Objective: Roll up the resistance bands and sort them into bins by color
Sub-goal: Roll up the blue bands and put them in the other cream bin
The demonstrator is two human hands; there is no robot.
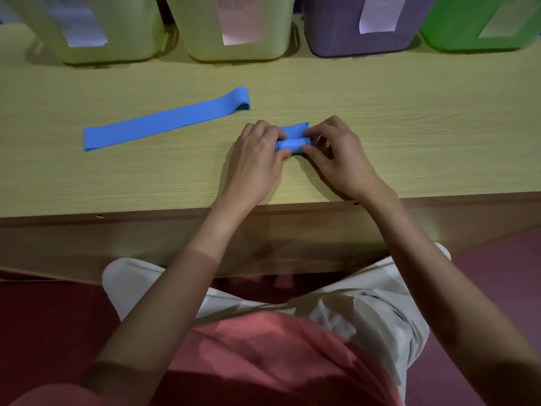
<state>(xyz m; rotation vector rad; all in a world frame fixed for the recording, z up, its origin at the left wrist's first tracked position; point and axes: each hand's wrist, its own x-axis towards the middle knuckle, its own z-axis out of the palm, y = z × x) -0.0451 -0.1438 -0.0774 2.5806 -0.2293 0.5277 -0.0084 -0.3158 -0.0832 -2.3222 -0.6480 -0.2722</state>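
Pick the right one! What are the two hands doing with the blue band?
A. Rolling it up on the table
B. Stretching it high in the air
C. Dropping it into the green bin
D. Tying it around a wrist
A: the left hand and right hand pinch the ends of a partly rolled blue band that lies on the table, with a short flat tail left unrolled.
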